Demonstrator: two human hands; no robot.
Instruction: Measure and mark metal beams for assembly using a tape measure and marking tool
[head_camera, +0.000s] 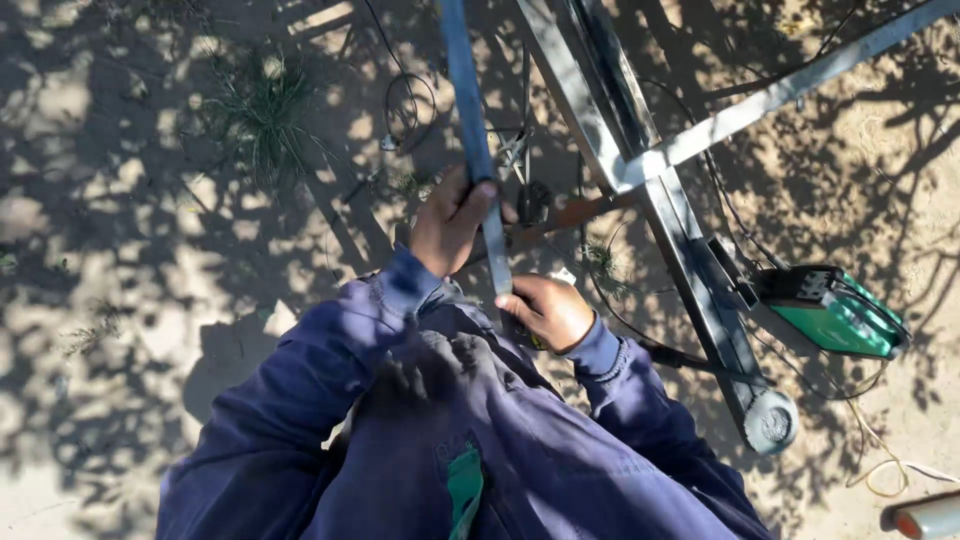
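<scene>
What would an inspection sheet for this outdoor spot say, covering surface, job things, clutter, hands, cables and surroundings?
Surface: sandy ground, dappled with shade.
Job's things: long flat metal bar, upright; grey metal frame with a small wheel.
Clutter: green box-shaped machine on the sand; a cylinder end at the lower right edge.
Hands: left hand grips the bar; right hand holds it lower down.
Cables: dark leads looped on the sand; pale cord by the machine.
Surroundings: grass tuft.

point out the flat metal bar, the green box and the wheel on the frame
flat metal bar (463, 90), head view, on its shaded upper length above the left hand
green box (835, 318), head view, on its green top face
wheel (771, 423), head view, on its round hub
</scene>
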